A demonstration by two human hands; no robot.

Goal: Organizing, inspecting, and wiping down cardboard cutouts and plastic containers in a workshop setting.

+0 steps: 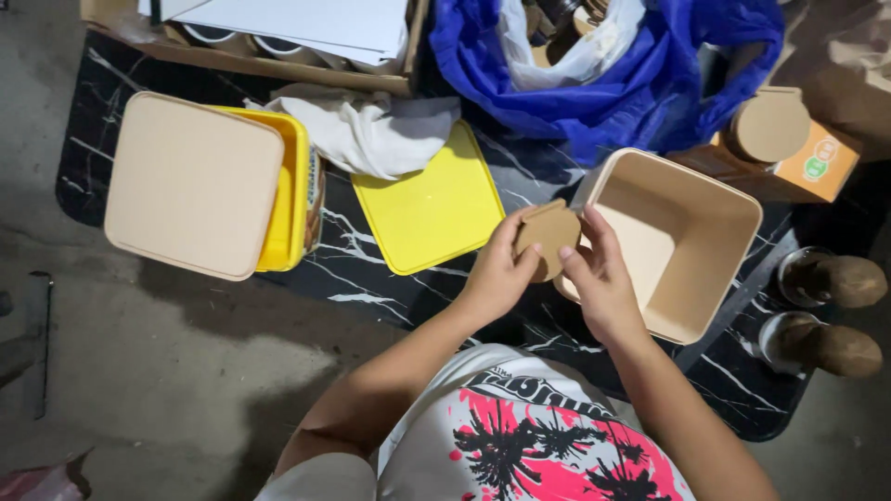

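Both hands meet over the black marbled mat point(371, 278): the left hand point(497, 274) and right hand point(599, 278) pinch a round brown cardboard disc point(549, 237) between fingers and thumbs, just left of the open beige box point(687, 241). Farther left lie a yellow lid point(427, 204) and a beige lid point(190, 184) over a yellow box point(290, 190). Farthest, a blue bag point(603, 93).

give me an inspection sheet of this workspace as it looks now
surface: black marble-pattern mat on concrete floor
job's things: brown cardboard disc held beside open beige square tub
clutter: yellow lid, beige lid on yellow tub, white cloth, blue plastic bag, orange box, two cups
grippers: left hand and right hand both pinch the disc
cables: nothing seen
surroundings: cardboard box of white sheets
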